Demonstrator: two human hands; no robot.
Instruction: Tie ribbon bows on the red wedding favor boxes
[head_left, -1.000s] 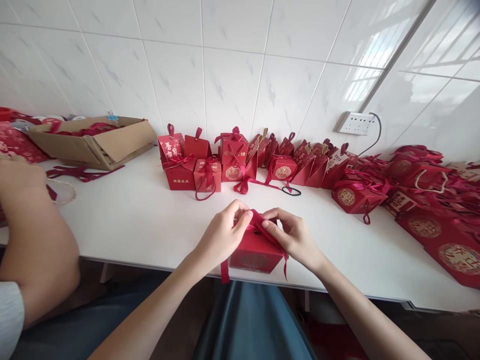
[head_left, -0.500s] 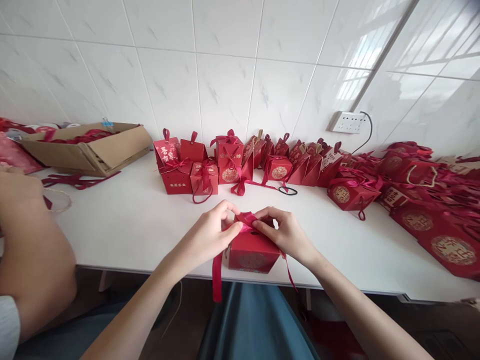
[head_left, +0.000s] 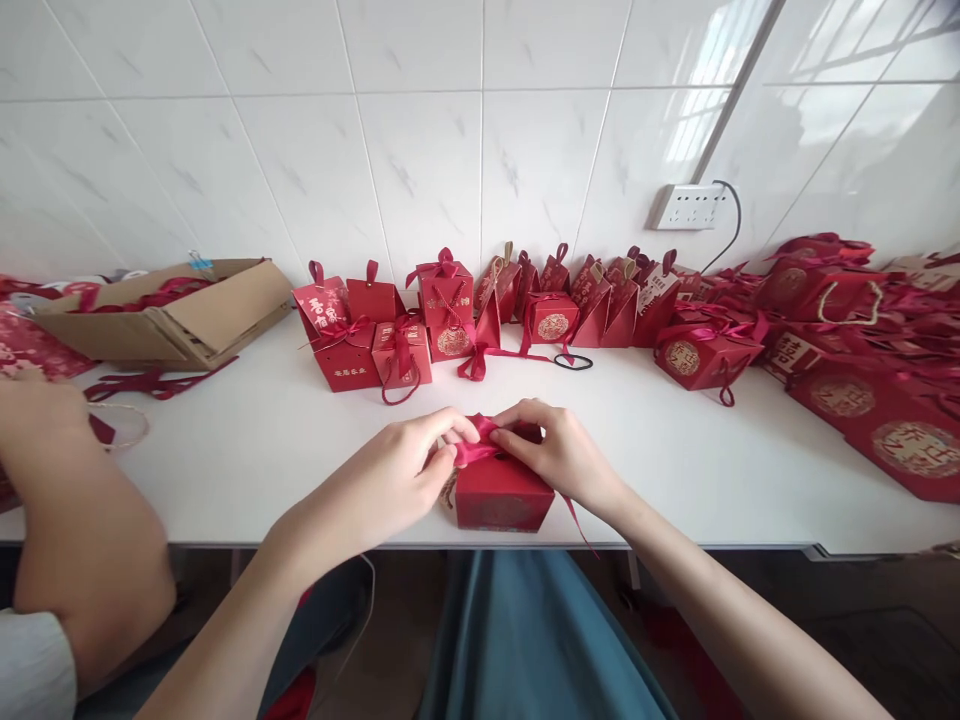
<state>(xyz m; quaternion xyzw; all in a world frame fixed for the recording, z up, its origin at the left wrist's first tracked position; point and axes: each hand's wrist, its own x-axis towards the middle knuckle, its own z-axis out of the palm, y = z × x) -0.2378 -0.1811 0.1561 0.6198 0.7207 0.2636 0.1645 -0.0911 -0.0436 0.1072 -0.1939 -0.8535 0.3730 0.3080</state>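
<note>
A small red gift box [head_left: 504, 490] stands near the front edge of the white table, with a glossy red ribbon [head_left: 475, 451] across its top. My left hand [head_left: 420, 460] pinches the ribbon between thumb and fingers at the box's upper left. On the other side, my right hand [head_left: 559, 450] has thumb and fingers closed on the ribbon at the top of the box. One thin ribbon end hangs down at the box's right, past the table edge. The knot or loop itself is partly hidden by my fingers.
Red gift boxes [head_left: 352, 360] line the wall, several with ribbon bows. A black hair tie [head_left: 573, 362] lies before them. At right is a heap of red boxes [head_left: 915, 450]; at left, a cardboard tray [head_left: 217, 320] of ribbons. A co-worker's arm [head_left: 82, 500] reaches in at left.
My left hand has drawn the ribbon leftward off the box's middle. The long ribbon end that hung at the box's left no longer shows. The camera view has shifted slightly.
</note>
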